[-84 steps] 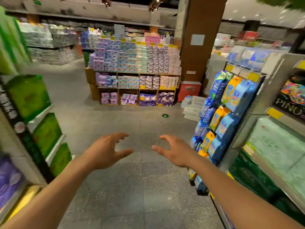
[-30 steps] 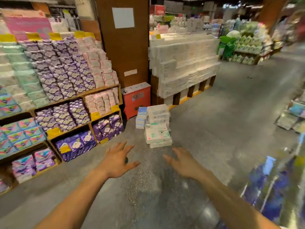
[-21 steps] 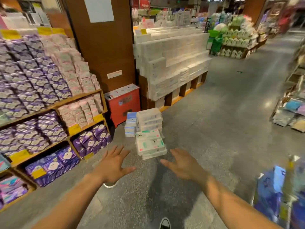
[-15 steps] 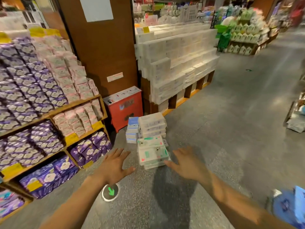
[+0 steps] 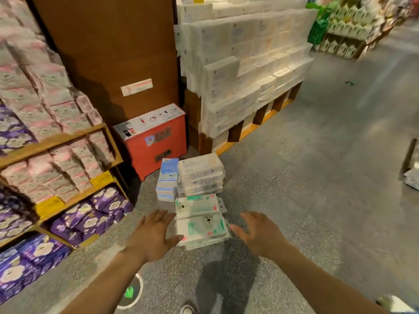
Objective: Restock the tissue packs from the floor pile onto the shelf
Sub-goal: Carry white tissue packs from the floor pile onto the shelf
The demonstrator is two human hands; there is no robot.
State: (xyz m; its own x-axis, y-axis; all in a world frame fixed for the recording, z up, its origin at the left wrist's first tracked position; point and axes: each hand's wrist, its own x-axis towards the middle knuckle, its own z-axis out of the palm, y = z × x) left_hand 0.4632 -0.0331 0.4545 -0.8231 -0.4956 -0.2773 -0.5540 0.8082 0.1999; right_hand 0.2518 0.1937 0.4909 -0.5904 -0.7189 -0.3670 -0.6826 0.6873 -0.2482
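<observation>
A pile of tissue packs stands on the grey floor in front of me. Its nearest stack is white packs with green print (image 5: 201, 225); behind it are white packs (image 5: 200, 174) and a smaller blue-and-white stack (image 5: 167, 180). My left hand (image 5: 153, 236) is open, fingers spread, at the left side of the green-print stack, its thumb almost on the top pack. My right hand (image 5: 259, 233) is open just right of the same stack, apart from it. The wooden shelf (image 5: 56, 141) on the left holds pink and purple packs.
A red box (image 5: 156, 137) stands against a brown pillar (image 5: 108, 53) behind the pile. A pallet of white tissue bales (image 5: 247, 71) rises at the back right. A green arrow floor sticker (image 5: 130, 292) and my shoe (image 5: 188, 309) are below.
I have turned from the aisle and walked up to the floor pile. Both open hands have come down and now flank the nearest green-print stack.
</observation>
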